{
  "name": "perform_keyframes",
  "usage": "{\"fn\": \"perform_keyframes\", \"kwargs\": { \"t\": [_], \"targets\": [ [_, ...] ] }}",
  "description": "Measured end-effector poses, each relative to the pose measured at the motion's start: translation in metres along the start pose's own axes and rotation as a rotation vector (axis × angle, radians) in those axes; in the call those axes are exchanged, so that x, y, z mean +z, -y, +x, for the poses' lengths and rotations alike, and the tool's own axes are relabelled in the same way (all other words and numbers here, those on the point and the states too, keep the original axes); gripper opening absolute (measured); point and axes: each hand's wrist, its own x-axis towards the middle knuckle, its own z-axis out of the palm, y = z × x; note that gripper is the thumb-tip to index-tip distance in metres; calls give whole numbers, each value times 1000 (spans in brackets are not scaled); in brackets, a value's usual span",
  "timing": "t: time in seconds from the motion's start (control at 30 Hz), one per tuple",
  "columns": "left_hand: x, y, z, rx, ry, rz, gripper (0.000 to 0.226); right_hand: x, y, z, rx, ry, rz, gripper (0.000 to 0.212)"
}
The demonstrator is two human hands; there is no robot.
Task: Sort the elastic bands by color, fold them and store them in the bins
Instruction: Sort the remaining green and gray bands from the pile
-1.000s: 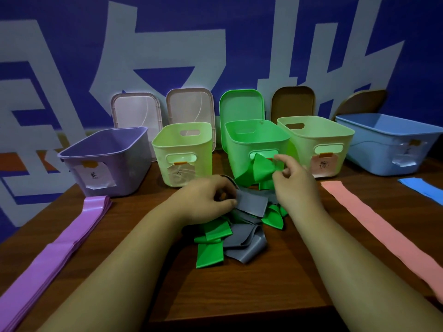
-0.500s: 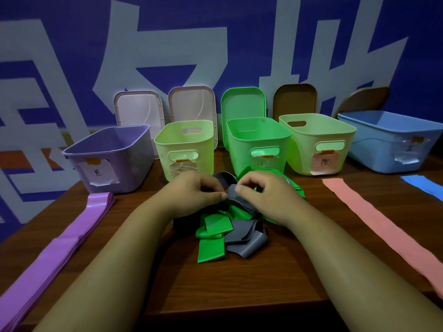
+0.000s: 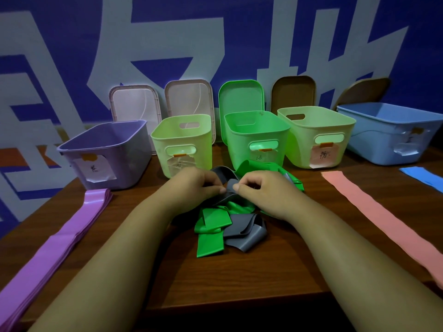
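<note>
At the centre of the brown wooden surface point(image 3: 263, 279), a tangled pile point(image 3: 215, 226) of green and grey elastic bands lies between my two forearms. My left grip point(image 3: 191, 185), a bare hand, pinches the upper edge of a grey band point(image 3: 230, 185) between thumb and curled fingers. My right grip point(image 3: 266, 188) pinches the same grey band just beside it, the two thumbs close together. That band rises from the pile's 12 o'clock side; I cannot tell whether it is one layer or several.

From the pile, a stack of purple bands point(image 3: 60, 238) lies flat at 8 o'clock, running off the near left edge. A pink band point(image 3: 383, 216) stretches flat at 3 o'clock, and a blue band point(image 3: 422, 174) shows at 2 o'clock.

Five open bins stand in a row from 10 to 2 o'clock: a purple bin point(image 3: 105, 152), a pale green bin point(image 3: 182, 144), a bright green bin point(image 3: 256, 135), a second pale green bin point(image 3: 316, 135) and a blue bin point(image 3: 393, 133). Each carries a paper label, its writing too blurred to read. Behind them lids point(image 3: 242, 97) lean upright against a blue and white wall point(image 3: 215, 32).
</note>
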Motion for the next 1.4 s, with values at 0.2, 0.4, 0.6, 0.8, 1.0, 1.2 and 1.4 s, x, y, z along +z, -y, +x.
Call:
{"fn": "perform_keyframes", "kwargs": {
  "t": [0.2,0.4,0.6,0.8,1.0,1.2,1.4],
  "targets": [
    [-3,-4,-3,200,-128,86,19,1,-2,1,13,-17,11,24],
    [-3,-7,-3,298,-106,280,21,2,-6,5,30,-87,-28,42],
    [-5,-9,-7,272,-77,317,36,1,-4,5,64,-106,10,50],
    [-6,-3,-2,157,-18,446,85,-4,3,0,66,-83,51,35],
    [-8,2,-4,100,-76,348,107,-8,11,-7,-69,49,-50,41],
    [-16,-3,-11,113,-134,-12,101,7,22,3,-138,-181,4,21],
    [-33,-5,-19,86,-206,-385,69,-13,59,18,-199,-346,69,8]
  ]
}}
